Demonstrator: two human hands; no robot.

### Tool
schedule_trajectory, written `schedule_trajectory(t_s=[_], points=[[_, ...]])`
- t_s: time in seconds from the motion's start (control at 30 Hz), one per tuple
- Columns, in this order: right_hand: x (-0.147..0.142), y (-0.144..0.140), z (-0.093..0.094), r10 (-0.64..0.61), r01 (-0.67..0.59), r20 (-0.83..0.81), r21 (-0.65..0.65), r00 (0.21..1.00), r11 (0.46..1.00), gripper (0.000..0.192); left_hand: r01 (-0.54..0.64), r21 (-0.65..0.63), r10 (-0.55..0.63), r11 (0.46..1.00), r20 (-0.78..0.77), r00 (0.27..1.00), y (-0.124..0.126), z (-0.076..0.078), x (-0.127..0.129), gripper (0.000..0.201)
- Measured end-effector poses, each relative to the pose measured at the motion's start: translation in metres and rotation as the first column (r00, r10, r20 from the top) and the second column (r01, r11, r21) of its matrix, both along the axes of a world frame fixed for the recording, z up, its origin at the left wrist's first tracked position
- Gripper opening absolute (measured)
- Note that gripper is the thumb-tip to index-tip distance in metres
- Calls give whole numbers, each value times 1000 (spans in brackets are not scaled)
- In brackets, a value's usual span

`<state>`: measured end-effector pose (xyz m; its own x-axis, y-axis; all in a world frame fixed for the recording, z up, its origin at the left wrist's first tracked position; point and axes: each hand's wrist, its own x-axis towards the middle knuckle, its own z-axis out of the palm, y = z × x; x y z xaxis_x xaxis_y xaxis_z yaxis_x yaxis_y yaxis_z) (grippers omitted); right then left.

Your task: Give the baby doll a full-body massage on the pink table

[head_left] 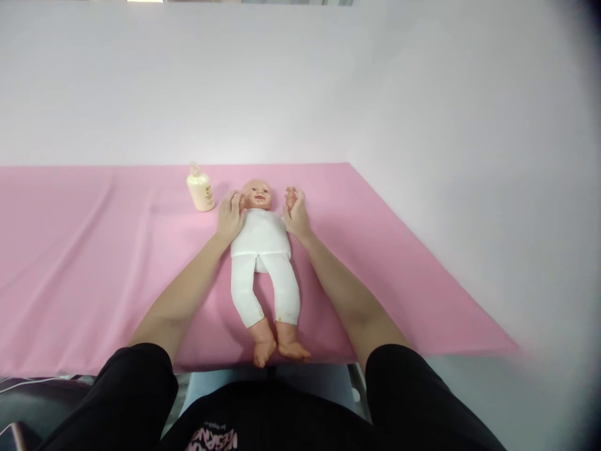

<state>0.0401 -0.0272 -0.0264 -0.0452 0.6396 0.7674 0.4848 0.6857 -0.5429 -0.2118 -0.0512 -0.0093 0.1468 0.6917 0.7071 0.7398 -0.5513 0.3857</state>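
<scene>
A baby doll lies on its back on a pink cloth spread over the worktop, head toward the far edge of the cloth and bare feet toward the person, close to the near edge. The doll wears a white sleeveless top and white leggings; its legs are slightly apart and its feet point outward. The person's left hand rests against the doll's shoulder and upper arm on the left of the view, fingers curved around the doll's small hand beside the head; the grip looks loose rather than clenched. The right hand does the same on the other side, fingers wrapped around the doll's raised hand just beside the head. Both doll arms are thus held up at head level, one in each hand. Both forearms are bare and reach forward along either side of the doll's body; black short sleeves show at the bottom of the view. A small cream-coloured pump bottle stands upright on the cloth just to the left of the left hand, near the doll's head but apart from it. The surface beyond the cloth is pale and plain.
</scene>
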Motion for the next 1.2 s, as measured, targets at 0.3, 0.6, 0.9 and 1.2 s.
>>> schedule_trajectory(t_s=[0.3,0.6,0.9,1.2], points=[[23,22,-17,-26,-2,-46,-525,999,851,33,-98,-413,160,906,119,980,21,-19,-24,62],[14,19,-7,125,-200,-261,-283,957,938,83,109,-158,-18,981,489,872,27,-10,-23,81],[8,-53,7,126,-124,9,-110,992,986,67,228,-51,-225,972,66,972,-42,11,-19,49],[34,-90,-21,276,-349,481,69,832,934,67,346,-14,-334,938,-300,893,-76,-16,-34,41]])
